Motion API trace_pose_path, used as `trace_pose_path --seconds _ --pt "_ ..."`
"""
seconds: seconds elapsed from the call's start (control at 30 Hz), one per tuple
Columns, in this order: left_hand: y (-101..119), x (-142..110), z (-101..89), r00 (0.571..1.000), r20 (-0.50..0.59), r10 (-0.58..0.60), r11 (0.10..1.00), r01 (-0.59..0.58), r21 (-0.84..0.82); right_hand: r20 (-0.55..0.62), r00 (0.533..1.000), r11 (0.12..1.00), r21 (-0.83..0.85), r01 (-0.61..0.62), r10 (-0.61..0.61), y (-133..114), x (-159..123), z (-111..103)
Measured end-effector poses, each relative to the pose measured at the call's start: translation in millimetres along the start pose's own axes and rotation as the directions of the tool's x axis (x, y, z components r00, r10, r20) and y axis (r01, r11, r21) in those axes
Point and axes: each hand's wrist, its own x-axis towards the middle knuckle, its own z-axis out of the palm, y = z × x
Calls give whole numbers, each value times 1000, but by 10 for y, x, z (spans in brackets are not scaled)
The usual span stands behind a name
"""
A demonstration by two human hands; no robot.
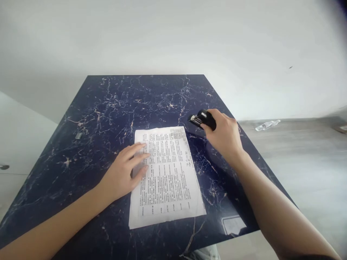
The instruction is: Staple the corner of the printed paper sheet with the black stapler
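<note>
Paper (165, 169): lies on the table (116, 97) near the middle, toward the near edge, between the two hands; looks white, with a slightly uneven far edge; cannot tell the number of sheets.
Print: runs in dark lines up and down the page as seen from here, with a denser grey block at the far right corner and some handwritten marks (187, 159) beside the right edge.
Left hand (126, 169): rests palm down across the left edge of the paper, spread, with gaps between the fingers; reaches over the first lines of print; cannot tell how firmly pressed.
Right hand (225, 131): grips the black stapler (208, 119) from the right, with the thumb on the near side and the fingers around the far side.
Stapler: sits just beyond the far right corner of the paper, apart from it; points leftward, showing a shiny metal part near the front; cannot tell whether touching the table or raised above it.
Table: shows a dark blue, glossy surface with pale marble-like veins.
Clear scrap (78, 135): lies on the left part of the table, well apart from the left hand.
Pale panel (233, 225): shows at the near right edge, rounded at the corners; cannot tell whether an object or a reflection.
Floor (298, 173): stretches to the right, grey, with a clear plastic item (268, 125) near the white wall (162, 36).
</note>
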Motion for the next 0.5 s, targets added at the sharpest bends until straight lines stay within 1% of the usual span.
trace_pose_path --seconds 0.03,0.1,0.13,0.2,0.27,0.37,0.43,0.5 --pt "-10 -2 17 999 33 6 1000 -6 14 0 999 995 97 35 -35 -114 -57 -4" --pt "-15 0 46 998 61 -4 999 2 36 61 990 950 297 102 -125 -350 -202 25" --pt "-12 3 55 998 58 -13 999 11 35 106 978 917 376 129 -181 -459 -282 59" --pt "-3 9 64 998 41 -42 999 42 7 185 941 865 474 168 -284 -638 -433 157" --pt "3 13 63 996 32 -84 995 85 -43 239 904 836 514 191 -354 -759 -544 273" --pt "7 10 52 986 46 -158 980 162 -114 291 867 824 528 207 -404 -847 -610 406" --pt "10 5 43 982 53 -183 971 189 -148 303 849 816 533 226 -433 -846 -590 425" --pt "13 2 35 980 51 -193 965 199 -173 292 854 815 531 229 -431 -794 -526 374"
